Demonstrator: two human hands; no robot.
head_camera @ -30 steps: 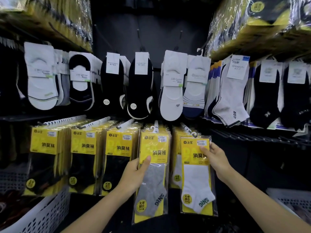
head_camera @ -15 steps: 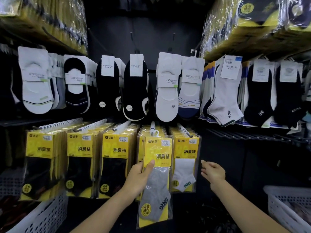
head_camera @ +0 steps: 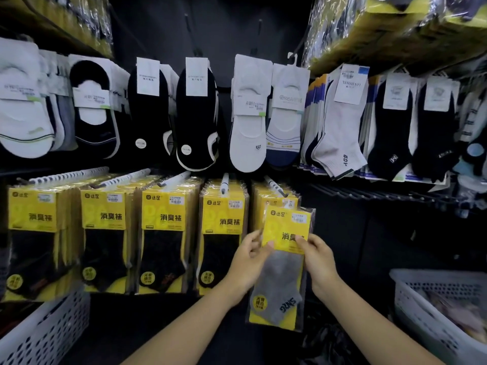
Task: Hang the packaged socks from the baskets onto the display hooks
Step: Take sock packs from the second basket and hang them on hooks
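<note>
A yellow pack with a grey sock [head_camera: 283,270] is held up in front of the lower row of hooks. My left hand [head_camera: 249,259] grips its left edge, thumb on the yellow card. My right hand [head_camera: 317,256] pinches the right edge of the same pack. The pack sits just below the rightmost white hook [head_camera: 275,186], which carries more yellow packs behind it. The hook to its left [head_camera: 224,183] carries black-sock packs [head_camera: 224,238].
Three more hooks of yellow black-sock packs [head_camera: 105,238] hang to the left. Loose socks [head_camera: 247,114] fill the upper row. A white basket [head_camera: 432,309] stands low right, another [head_camera: 39,335] low left. Wrapped stock sits on shelves above.
My right hand let go of the white-sock pack, now on the hook, and came over to the grey-sock pack. Both hands carried that pack rightward, off the fourth hook's front.
</note>
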